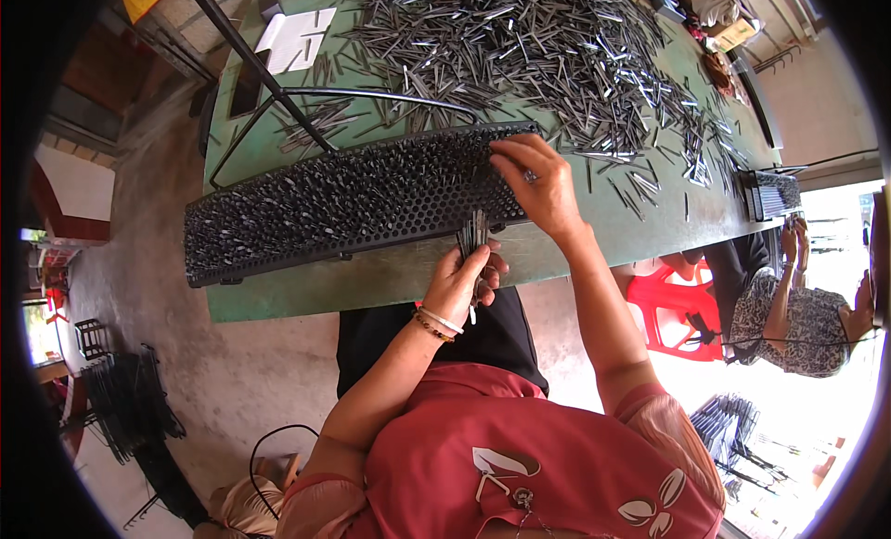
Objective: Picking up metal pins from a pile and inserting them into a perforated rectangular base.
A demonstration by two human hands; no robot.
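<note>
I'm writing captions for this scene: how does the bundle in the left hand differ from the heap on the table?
The bundle is small and gripped in the left hand, while the heap is far larger and lies loose on the green table. The bundle's pieces run roughly parallel, whereas the heap's pieces cross in many directions. Both consist of thin, dark, narrow pieces.

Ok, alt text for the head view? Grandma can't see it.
A person's left hand holds a bundle of thin dark strips; the right hand is at the right end of a long black perforated rack. Beyond, a heap of loose strips covers much of a green table.
</note>
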